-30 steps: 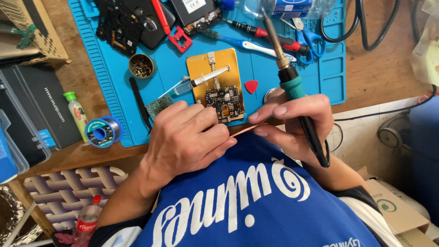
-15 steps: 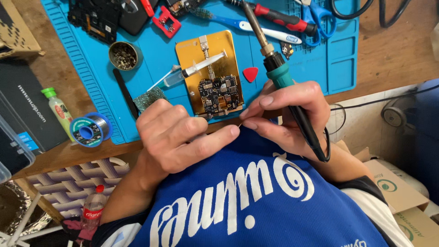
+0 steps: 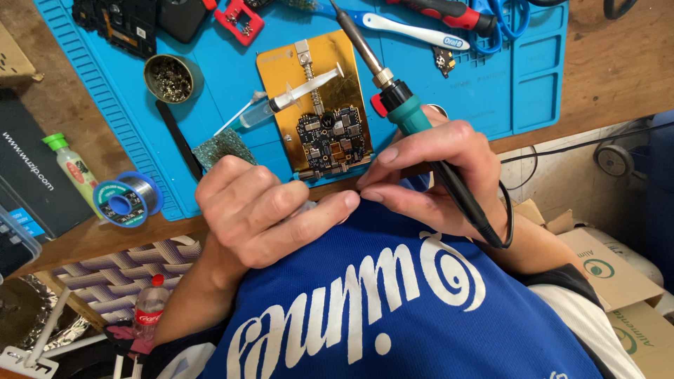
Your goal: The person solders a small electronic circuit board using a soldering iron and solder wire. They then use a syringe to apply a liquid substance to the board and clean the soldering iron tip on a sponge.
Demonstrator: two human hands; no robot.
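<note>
My fingers meet tip to tip at the bench edge: left hand (image 3: 263, 210) curled, pinching something too small to tell; right hand (image 3: 435, 175) gripping the soldering iron (image 3: 400, 109), tip raised over the blue mat (image 3: 533, 77). Circuit board (image 3: 331, 144) sits just beyond.

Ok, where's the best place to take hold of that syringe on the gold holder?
Probably the syringe by its clear barrel, coming from above. It lies flat and diagonal across the gold holder; the barrel is the widest bare part, while the tip is thin.
</note>
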